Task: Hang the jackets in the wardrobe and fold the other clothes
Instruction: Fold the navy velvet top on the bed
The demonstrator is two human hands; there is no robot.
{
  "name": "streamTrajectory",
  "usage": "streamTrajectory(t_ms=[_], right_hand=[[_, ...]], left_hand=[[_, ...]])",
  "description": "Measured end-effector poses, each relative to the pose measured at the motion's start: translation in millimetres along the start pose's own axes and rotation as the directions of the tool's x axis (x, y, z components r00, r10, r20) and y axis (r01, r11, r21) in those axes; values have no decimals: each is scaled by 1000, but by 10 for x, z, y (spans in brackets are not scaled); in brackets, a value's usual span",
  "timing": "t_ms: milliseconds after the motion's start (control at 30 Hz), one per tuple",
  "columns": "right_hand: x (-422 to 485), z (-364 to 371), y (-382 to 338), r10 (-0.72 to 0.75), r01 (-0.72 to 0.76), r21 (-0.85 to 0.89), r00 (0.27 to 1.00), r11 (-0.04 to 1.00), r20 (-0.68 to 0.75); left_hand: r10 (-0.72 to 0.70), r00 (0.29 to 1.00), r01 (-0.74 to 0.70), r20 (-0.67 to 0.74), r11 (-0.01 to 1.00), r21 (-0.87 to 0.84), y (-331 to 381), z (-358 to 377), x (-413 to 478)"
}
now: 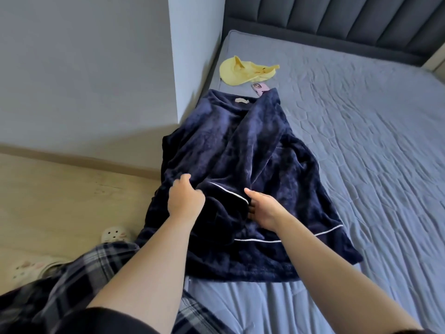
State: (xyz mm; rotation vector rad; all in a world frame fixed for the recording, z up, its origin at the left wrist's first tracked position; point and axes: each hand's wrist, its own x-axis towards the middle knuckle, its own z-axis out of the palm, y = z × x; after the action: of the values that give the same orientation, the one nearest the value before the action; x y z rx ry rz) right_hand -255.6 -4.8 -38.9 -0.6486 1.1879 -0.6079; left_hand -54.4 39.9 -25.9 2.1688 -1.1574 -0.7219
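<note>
A navy fleece top (243, 150) with white piping lies spread on the left side of the bed (361, 141), collar toward the headboard, its left edge hanging over the bed's side. My left hand (184, 197) grips a bunch of its fabric near the left edge. My right hand (261, 207) holds the piped cuff of a sleeve folded across the middle, fingers tucked under the fabric.
A yellow garment (245, 71) and a pink phone (260, 89) lie near the headboard (337, 18). A grey wall corner (192, 56) stands left of the bed. Wooden floor (60, 189) and white clogs (115, 233) are at lower left.
</note>
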Motion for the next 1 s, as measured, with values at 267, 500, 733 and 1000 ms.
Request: streamTrajectory(t_ms=[267, 500, 733, 1000], right_hand=[[17, 60, -75, -158, 167, 122, 984, 978, -81], [-188, -147, 137, -49, 28, 110, 981, 994, 188], [-188, -184, 159, -348, 260, -252, 834, 932, -428], [-444, -71, 474, -636, 327, -744, 754, 582, -166]], left_hand=[[216, 694, -418, 687, 897, 141, 107, -46, -78], [223, 721, -471, 656, 852, 228, -15, -31, -98], [395, 910, -384, -130, 918, 103, 17, -107, -239], [411, 860, -483, 302, 846, 226, -107, -85, -346]])
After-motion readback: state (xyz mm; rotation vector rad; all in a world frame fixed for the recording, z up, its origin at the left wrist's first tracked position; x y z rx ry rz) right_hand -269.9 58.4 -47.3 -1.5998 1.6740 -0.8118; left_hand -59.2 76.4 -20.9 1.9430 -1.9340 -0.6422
